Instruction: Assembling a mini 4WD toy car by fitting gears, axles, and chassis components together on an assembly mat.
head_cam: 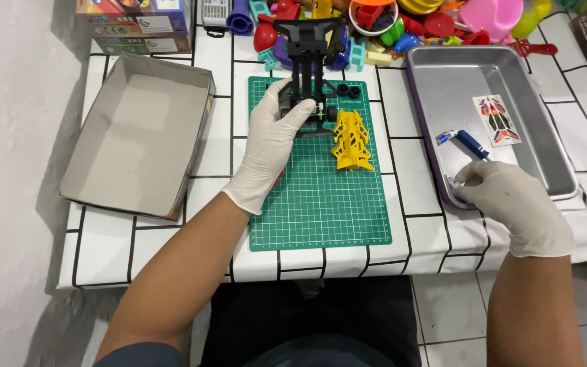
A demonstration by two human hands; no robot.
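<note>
The table (171, 234) has a white cloth with black lines, and on it lie a green mat (321, 204), a grey box (137, 136), a metal tray (552, 146) and many toys (443, 24).

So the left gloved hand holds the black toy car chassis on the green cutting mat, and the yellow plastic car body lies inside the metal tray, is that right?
Not quite. The head view shows the yellow plastic car body lying on the green cutting mat, beside the black toy car chassis that the left gloved hand holds, not in the metal tray.
</note>
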